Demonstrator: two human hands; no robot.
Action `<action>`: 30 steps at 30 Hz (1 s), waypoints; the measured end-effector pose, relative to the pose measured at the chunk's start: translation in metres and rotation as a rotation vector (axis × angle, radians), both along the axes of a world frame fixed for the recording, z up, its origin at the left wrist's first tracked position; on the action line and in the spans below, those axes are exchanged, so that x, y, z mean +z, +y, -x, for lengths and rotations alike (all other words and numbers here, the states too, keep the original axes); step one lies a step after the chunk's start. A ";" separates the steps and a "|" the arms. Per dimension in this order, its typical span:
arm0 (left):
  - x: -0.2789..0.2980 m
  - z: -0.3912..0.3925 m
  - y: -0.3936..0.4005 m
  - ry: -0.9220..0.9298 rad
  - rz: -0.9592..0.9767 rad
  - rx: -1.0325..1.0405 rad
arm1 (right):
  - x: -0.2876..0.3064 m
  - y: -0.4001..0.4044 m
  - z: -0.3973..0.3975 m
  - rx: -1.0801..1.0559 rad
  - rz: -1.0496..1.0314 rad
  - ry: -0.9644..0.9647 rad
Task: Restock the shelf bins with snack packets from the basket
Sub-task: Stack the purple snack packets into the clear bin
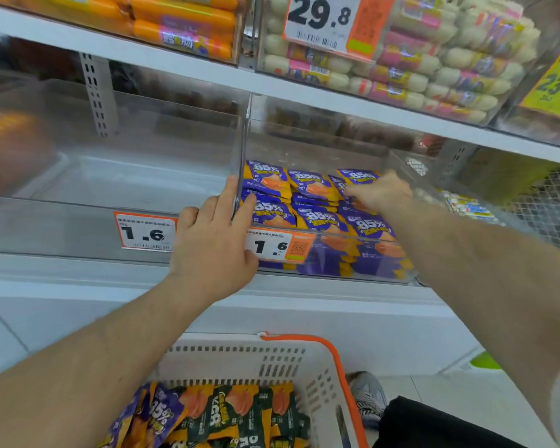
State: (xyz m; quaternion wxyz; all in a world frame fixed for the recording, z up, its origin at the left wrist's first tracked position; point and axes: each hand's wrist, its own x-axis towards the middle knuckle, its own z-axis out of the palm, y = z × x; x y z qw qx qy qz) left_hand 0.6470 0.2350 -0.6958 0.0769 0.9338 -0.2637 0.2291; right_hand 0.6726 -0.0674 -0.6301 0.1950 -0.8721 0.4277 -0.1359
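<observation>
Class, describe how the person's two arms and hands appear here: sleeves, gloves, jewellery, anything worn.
Both forearms are bare, with no long sleeves covering them. The left hand and right hand wear no gloves, and no rings, watch or bracelet show. A pale grey bit of fabric, possibly a short sleeve, shows at the right edge.

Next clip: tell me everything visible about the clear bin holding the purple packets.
The clear bin looks like transparent plastic, sitting on the white middle shelf. Purple-and-orange packets marked 85% fill its lower part in rows. A 1.6 price tag hangs on its front wall. The left hand rests at its front left corner, fingers along the divider; the right hand reaches in onto the packets.
</observation>
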 end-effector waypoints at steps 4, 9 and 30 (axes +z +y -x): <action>-0.002 -0.001 0.000 -0.023 0.001 0.011 | -0.008 -0.002 -0.013 0.029 -0.037 0.055; 0.000 0.001 -0.002 -0.012 0.017 0.016 | -0.018 -0.009 -0.020 0.067 -0.098 0.082; 0.005 0.005 -0.003 0.018 -0.102 0.074 | -0.016 -0.001 -0.014 0.116 -0.206 0.004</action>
